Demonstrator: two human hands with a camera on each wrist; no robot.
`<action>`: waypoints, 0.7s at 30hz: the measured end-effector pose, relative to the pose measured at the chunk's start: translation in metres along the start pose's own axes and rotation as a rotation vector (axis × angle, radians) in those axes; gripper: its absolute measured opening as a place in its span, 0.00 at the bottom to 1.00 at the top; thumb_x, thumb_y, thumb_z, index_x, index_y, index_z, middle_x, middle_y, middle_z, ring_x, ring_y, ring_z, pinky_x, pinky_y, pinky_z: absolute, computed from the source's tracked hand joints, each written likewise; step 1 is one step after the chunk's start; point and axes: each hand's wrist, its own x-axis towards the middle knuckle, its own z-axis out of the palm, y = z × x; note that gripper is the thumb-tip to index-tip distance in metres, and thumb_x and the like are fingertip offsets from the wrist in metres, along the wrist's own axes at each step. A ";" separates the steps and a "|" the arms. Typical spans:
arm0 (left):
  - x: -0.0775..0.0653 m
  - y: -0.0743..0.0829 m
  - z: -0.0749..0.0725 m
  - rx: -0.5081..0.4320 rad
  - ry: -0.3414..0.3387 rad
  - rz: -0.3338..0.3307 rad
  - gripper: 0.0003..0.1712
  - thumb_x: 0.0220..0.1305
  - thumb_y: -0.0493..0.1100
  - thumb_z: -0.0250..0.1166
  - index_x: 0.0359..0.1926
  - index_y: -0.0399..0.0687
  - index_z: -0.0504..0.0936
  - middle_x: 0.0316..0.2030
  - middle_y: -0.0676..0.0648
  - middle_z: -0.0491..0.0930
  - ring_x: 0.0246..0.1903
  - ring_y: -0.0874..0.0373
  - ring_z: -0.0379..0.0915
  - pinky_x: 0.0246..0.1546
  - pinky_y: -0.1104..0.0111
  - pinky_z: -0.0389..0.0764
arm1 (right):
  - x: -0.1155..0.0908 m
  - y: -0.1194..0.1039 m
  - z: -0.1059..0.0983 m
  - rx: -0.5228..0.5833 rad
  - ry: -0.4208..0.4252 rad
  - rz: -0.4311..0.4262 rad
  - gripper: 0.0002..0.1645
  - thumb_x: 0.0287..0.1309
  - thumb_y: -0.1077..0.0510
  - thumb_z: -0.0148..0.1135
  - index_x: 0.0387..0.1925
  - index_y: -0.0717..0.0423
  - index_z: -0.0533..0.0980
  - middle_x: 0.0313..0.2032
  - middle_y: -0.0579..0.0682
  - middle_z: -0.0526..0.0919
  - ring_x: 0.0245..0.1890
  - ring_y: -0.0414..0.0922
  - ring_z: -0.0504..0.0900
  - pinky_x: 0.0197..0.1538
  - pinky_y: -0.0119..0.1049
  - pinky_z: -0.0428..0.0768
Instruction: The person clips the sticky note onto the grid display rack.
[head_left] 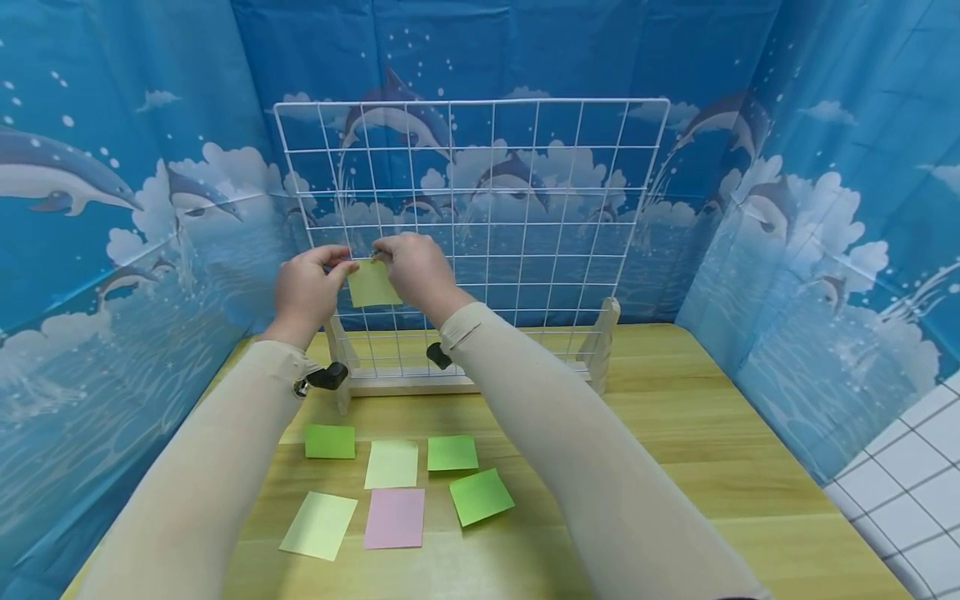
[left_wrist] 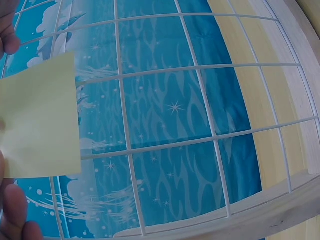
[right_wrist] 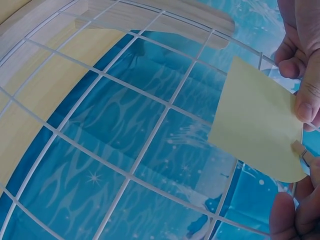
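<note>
A pale yellow sticky note [head_left: 372, 285] lies against the white wire grid [head_left: 492, 191], toward its left side. My left hand [head_left: 309, 287] pinches the note's upper left corner between thumb and fingers at a grid wire. At the upper right part of the note, my right hand [head_left: 420, 271] pinches a small wooden clothespin [right_wrist: 298, 148], whose tip meets the note's edge. In the right wrist view, the left thumb presses on the note's face. How far the clothespin bites over the wire is hidden by the fingers.
Wooden feet [head_left: 602, 346] hold the grid upright on the wood-grain table [head_left: 675, 433]. In front of it lie three green notes [head_left: 330, 442], two pale yellow notes [head_left: 392, 463] and a pink note [head_left: 394, 518]. A blue dolphin curtain [head_left: 570, 50] hangs behind and at both sides.
</note>
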 end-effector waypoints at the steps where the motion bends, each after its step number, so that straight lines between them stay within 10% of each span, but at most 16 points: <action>1: 0.000 0.000 0.000 -0.001 0.000 0.001 0.22 0.78 0.56 0.61 0.62 0.51 0.86 0.49 0.44 0.90 0.38 0.49 0.86 0.23 0.64 0.73 | 0.000 0.000 0.000 -0.008 0.002 -0.002 0.22 0.83 0.52 0.49 0.70 0.45 0.78 0.62 0.46 0.85 0.52 0.40 0.85 0.49 0.29 0.84; 21: 0.000 -0.004 0.002 -0.004 0.019 0.025 0.21 0.78 0.55 0.62 0.61 0.50 0.87 0.48 0.43 0.90 0.31 0.50 0.84 0.18 0.64 0.67 | -0.001 -0.003 0.001 -0.099 -0.056 0.017 0.27 0.86 0.51 0.41 0.79 0.38 0.67 0.46 0.47 0.76 0.32 0.43 0.74 0.30 0.29 0.74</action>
